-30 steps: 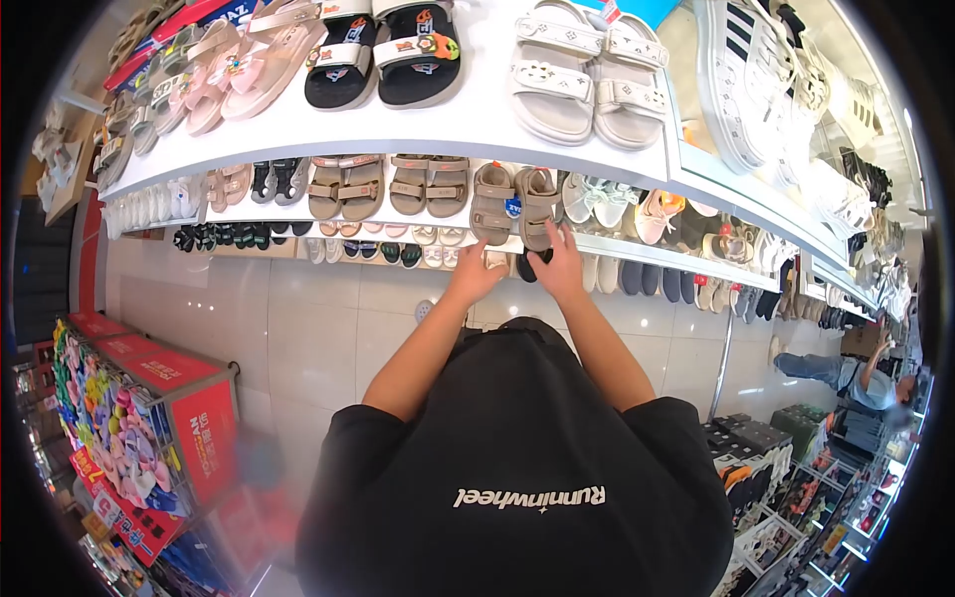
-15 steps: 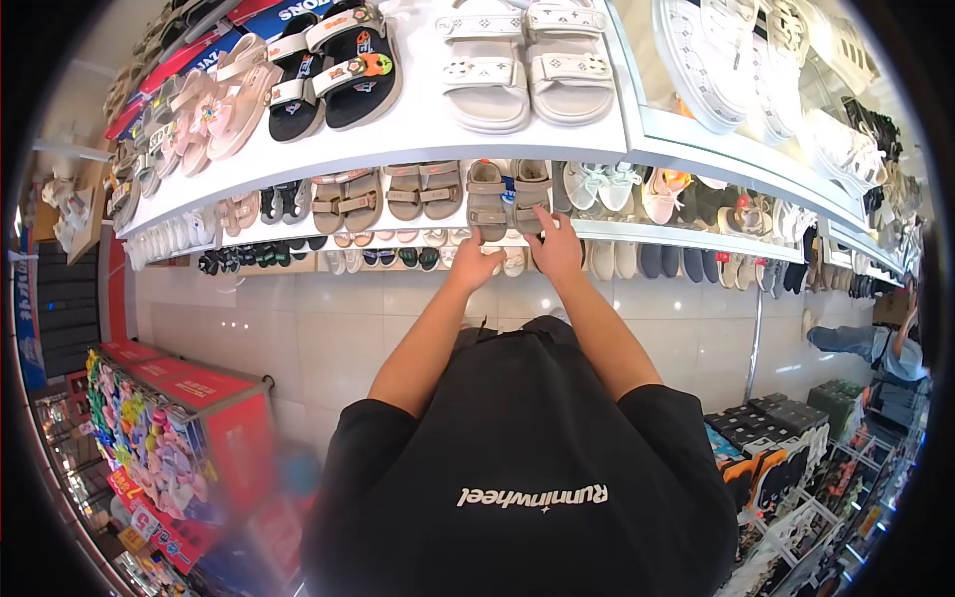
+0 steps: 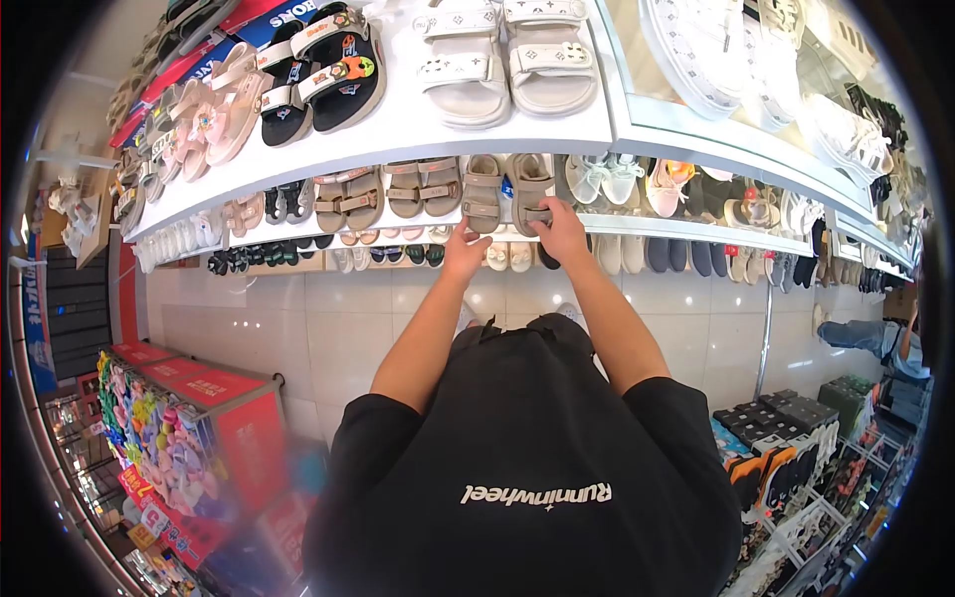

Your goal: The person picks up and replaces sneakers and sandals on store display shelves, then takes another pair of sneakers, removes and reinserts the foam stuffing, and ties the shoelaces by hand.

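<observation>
A pair of taupe strapped sandals stands on the shelf below the top display. My left hand point(image 3: 467, 251) is at the toe of the left sandal point(image 3: 482, 202), fingertips touching its front edge and the thumb spread away to the right. My right hand point(image 3: 563, 235) has its fingers over the toe strap of the right sandal point(image 3: 531, 186) and its thumb at the toe, gripping it. That sandal is slightly angled, and the fingers hide part of its front. Between the two sandals shows a small blue label point(image 3: 507, 187).
White sandals point(image 3: 464, 75) and black sandals point(image 3: 338, 75) stand on the white top shelf point(image 3: 398, 139), which overhangs the lower rows. More brown sandals point(image 3: 348, 199) sit to the left, pale sneakers point(image 3: 602, 179) to the right. A red bin point(image 3: 249, 428) is behind left; another person point(image 3: 860, 336) is far right.
My right hand's fingers have curled more around the front of the right sandal. My left hand has shifted slightly left along the left sandal's toe. The view has shifted a little.
</observation>
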Demonstrator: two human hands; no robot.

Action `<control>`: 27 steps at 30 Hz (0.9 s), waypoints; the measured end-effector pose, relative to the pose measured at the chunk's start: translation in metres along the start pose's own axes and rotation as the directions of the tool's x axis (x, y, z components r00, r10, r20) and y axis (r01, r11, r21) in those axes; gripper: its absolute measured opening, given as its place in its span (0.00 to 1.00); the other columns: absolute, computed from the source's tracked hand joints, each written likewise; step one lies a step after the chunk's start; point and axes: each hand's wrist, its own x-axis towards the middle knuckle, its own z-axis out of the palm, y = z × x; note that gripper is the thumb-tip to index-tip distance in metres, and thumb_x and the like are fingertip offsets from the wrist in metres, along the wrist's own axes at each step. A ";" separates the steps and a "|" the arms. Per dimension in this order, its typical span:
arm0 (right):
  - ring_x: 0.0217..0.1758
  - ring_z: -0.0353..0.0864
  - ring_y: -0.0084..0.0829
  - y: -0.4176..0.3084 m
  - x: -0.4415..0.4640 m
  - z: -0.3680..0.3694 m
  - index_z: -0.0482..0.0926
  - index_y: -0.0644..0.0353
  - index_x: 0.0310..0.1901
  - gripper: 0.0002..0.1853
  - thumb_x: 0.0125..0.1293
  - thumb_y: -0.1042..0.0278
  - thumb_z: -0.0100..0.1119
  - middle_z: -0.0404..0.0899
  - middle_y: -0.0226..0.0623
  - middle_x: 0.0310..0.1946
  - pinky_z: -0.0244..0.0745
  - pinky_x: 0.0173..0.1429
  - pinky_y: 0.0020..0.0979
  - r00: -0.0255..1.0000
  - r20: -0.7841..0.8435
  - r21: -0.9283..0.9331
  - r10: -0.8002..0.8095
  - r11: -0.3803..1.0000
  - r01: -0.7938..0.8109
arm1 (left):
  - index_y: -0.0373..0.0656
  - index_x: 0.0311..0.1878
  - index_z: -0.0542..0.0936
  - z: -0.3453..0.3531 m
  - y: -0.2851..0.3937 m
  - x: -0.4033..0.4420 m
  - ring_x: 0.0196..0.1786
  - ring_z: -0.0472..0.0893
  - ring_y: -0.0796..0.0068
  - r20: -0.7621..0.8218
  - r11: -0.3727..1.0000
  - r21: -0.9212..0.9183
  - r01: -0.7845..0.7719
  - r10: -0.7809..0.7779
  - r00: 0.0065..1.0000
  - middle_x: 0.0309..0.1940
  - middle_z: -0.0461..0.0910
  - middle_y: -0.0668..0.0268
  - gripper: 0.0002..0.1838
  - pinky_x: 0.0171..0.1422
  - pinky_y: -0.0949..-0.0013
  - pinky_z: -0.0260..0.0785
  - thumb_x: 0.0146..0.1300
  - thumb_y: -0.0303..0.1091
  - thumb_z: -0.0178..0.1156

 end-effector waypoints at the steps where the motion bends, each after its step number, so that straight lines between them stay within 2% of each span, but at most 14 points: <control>1: 0.52 0.86 0.41 0.006 -0.002 0.001 0.76 0.53 0.58 0.25 0.61 0.64 0.74 0.81 0.42 0.57 0.79 0.56 0.39 1.000 -0.014 0.049 -0.001 0.999 0.002 | 0.39 0.81 0.60 0.002 0.002 -0.005 0.39 0.83 0.73 0.005 1.000 -0.016 0.020 -0.020 1.000 0.50 0.82 0.57 0.48 0.40 0.69 0.77 0.58 0.31 0.73; 3: 0.50 0.86 0.36 0.015 0.000 0.003 0.75 0.55 0.58 0.25 0.62 0.65 0.74 0.83 0.41 0.52 0.79 0.55 0.35 0.999 -0.045 0.144 -0.010 0.989 0.017 | 0.37 0.79 0.61 0.008 0.001 -0.014 0.37 0.82 0.74 0.009 1.000 -0.008 0.014 -0.014 1.000 0.48 0.81 0.59 0.46 0.39 0.69 0.77 0.59 0.31 0.72; 4: 0.49 0.86 0.33 0.018 0.001 0.001 0.75 0.55 0.58 0.24 0.62 0.65 0.74 0.83 0.40 0.50 0.78 0.55 0.33 0.999 -0.045 0.360 0.004 0.933 0.013 | 0.37 0.79 0.62 0.010 0.003 -0.020 0.36 0.82 0.75 0.007 1.000 -0.007 0.008 -0.008 1.000 0.47 0.81 0.59 0.45 0.38 0.69 0.76 0.59 0.31 0.72; 6: 0.48 0.85 0.27 0.024 -0.010 -0.003 0.76 0.57 0.58 0.24 0.62 0.66 0.74 0.83 0.39 0.45 0.77 0.53 0.29 0.999 -0.026 0.726 0.030 0.687 -0.001 | 0.35 0.74 0.68 0.011 0.011 -0.029 0.36 0.81 0.76 0.102 0.997 -0.070 0.043 -0.035 0.994 0.45 0.81 0.62 0.38 0.39 0.70 0.75 0.61 0.32 0.71; 7: 0.44 0.84 0.22 0.013 -0.020 -0.017 0.78 0.59 0.53 0.22 0.59 0.68 0.74 0.83 0.36 0.39 0.77 0.48 0.27 0.994 -0.010 0.753 0.107 0.655 -0.063 | 0.34 0.73 0.69 0.012 0.014 -0.032 0.36 0.81 0.76 0.155 0.995 -0.082 0.049 -0.036 0.987 0.44 0.80 0.62 0.37 0.40 0.70 0.75 0.61 0.33 0.71; 9: 0.40 0.85 0.25 0.021 -0.025 -0.027 0.79 0.60 0.51 0.21 0.56 0.67 0.73 0.83 0.36 0.35 0.78 0.46 0.29 0.989 -0.043 0.471 0.143 0.875 -0.107 | 0.36 0.68 0.76 0.019 0.017 -0.041 0.36 0.82 0.74 0.191 0.997 -0.075 0.028 -0.013 0.981 0.47 0.81 0.61 0.31 0.43 0.68 0.76 0.62 0.35 0.69; 11: 0.33 0.78 0.26 0.020 -0.032 -0.038 0.81 0.62 0.49 0.19 0.56 0.68 0.70 0.81 0.35 0.31 0.75 0.41 0.31 0.982 -0.090 0.070 0.167 0.984 -0.161 | 0.39 0.66 0.78 0.023 0.025 -0.040 0.36 0.83 0.69 0.193 0.936 0.191 -0.294 0.258 0.947 0.51 0.80 0.60 0.29 0.44 0.66 0.77 0.61 0.35 0.69; 12: 0.33 0.80 0.31 0.024 -0.034 -0.037 0.81 0.61 0.48 0.19 0.54 0.67 0.71 0.82 0.37 0.31 0.77 0.41 0.33 0.982 -0.127 0.060 0.143 0.989 -0.136 | 0.40 0.65 0.79 0.027 0.034 -0.038 0.35 0.83 0.67 0.223 0.839 0.312 -0.445 0.391 0.893 0.53 0.80 0.59 0.28 0.45 0.64 0.77 0.61 0.35 0.69; 13: 0.33 0.82 0.37 0.028 -0.036 -0.035 0.81 0.61 0.47 0.20 0.53 0.65 0.72 0.82 0.40 0.31 0.78 0.42 0.36 0.980 -0.162 0.047 0.116 0.993 -0.110 | 0.42 0.56 0.85 0.029 0.065 -0.048 0.52 0.82 0.57 0.276 0.821 0.372 -0.433 0.348 0.896 0.61 0.77 0.58 0.22 0.58 0.56 0.75 0.59 0.38 0.70; 16: 0.34 0.84 0.43 0.032 -0.043 -0.035 0.81 0.60 0.45 0.19 0.51 0.64 0.72 0.84 0.43 0.31 0.79 0.43 0.40 0.986 -0.149 -0.001 0.079 0.997 -0.080 | 0.43 0.50 0.89 0.043 0.085 -0.038 0.68 0.71 0.56 0.412 0.236 0.757 -0.609 0.550 0.726 0.69 0.73 0.60 0.18 0.71 0.48 0.64 0.59 0.42 0.68; 17: 0.35 0.85 0.43 0.034 -0.047 -0.033 0.81 0.60 0.45 0.20 0.51 0.64 0.72 0.84 0.43 0.32 0.79 0.43 0.40 0.990 -0.120 -0.006 0.079 0.997 -0.081 | 0.43 0.44 0.91 0.051 0.090 -0.027 0.82 0.53 0.53 0.453 0.138 0.835 -0.533 0.376 0.808 0.80 0.61 0.60 0.18 0.81 0.42 0.47 0.60 0.45 0.64; 23: 0.44 0.87 0.47 0.037 -0.080 -0.016 0.82 0.57 0.49 0.21 0.52 0.63 0.73 0.86 0.44 0.39 0.81 0.50 0.42 0.994 -0.052 -0.023 0.091 0.995 -0.092 | 0.39 0.65 0.83 0.068 0.103 -0.005 0.87 0.34 0.49 0.404 -0.291 0.886 -0.361 0.102 0.909 0.87 0.41 0.54 0.28 0.82 0.31 0.34 0.65 0.44 0.58; 26: 0.46 0.86 0.49 0.037 -0.089 -0.013 0.82 0.59 0.49 0.21 0.52 0.64 0.73 0.86 0.45 0.41 0.81 0.51 0.44 0.993 -0.094 0.010 0.071 0.997 -0.071 | 0.36 0.79 0.64 0.071 0.063 0.023 0.87 0.34 0.49 0.402 -0.264 0.908 -0.326 0.326 0.856 0.87 0.40 0.54 0.37 0.82 0.31 0.33 0.69 0.43 0.54; 27: 0.47 0.86 0.49 0.036 -0.089 -0.014 0.82 0.59 0.50 0.22 0.52 0.65 0.72 0.86 0.45 0.43 0.80 0.52 0.44 0.993 -0.115 -0.024 0.032 0.999 -0.035 | 0.35 0.83 0.50 0.069 0.076 0.016 0.87 0.35 0.49 0.417 -0.225 0.902 -0.368 0.235 0.878 0.86 0.42 0.54 0.42 0.82 0.31 0.35 0.70 0.40 0.50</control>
